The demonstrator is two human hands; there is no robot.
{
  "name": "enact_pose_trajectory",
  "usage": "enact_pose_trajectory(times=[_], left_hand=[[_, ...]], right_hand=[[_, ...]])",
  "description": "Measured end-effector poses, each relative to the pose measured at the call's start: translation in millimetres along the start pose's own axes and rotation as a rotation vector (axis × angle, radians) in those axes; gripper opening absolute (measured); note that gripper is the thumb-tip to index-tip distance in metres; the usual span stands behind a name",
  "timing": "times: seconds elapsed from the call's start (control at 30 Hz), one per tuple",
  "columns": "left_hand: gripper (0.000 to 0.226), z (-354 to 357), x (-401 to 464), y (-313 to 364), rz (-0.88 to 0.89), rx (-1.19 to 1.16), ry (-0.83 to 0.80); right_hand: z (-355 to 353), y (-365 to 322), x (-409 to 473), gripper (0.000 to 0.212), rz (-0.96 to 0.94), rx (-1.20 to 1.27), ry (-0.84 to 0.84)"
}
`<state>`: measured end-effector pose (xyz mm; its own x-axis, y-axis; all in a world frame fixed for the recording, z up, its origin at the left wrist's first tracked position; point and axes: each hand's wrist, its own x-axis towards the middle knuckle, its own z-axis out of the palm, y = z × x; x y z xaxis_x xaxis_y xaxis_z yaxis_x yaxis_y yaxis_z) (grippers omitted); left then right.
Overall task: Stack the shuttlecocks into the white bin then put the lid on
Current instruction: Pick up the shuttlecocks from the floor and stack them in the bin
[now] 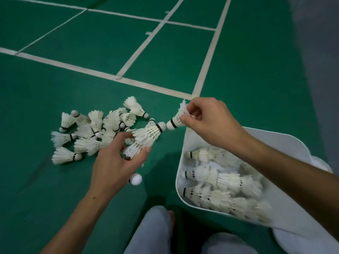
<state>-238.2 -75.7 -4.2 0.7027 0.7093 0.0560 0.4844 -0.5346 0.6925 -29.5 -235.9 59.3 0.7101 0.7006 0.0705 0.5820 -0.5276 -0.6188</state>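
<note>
A: Shuttlecocks [86, 133]: loose heap left of white bin [185, 143]; more nested in rows inside. Light, feathers fragile.
B: Hold point?
A: Skirt, gently; cork foremost.
B: Grips?
A: Right hand [211, 120]: pinching one by feathers. Left hand [117, 162]: curled around short nested stack [146, 136].

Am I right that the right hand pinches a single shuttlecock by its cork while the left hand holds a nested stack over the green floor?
Not quite: the head view shows the right hand pinching the single shuttlecock by its feathers, cork pointing away. The left hand holds the nested stack.
</note>
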Motion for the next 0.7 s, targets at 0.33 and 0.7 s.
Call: enact_pose_trajectory(times=[0.33,0.7], left_hand=[[0.047,16,-15,65,0.135,-0.037,-0.028],[0.048,11,-25,62,0.11,-0.095,0.021]], right_hand=[[-34,75,-122,0.015,0.279,0.099,0.107],[61,104,-67,0.02,0.36,-0.023,-0.084]])
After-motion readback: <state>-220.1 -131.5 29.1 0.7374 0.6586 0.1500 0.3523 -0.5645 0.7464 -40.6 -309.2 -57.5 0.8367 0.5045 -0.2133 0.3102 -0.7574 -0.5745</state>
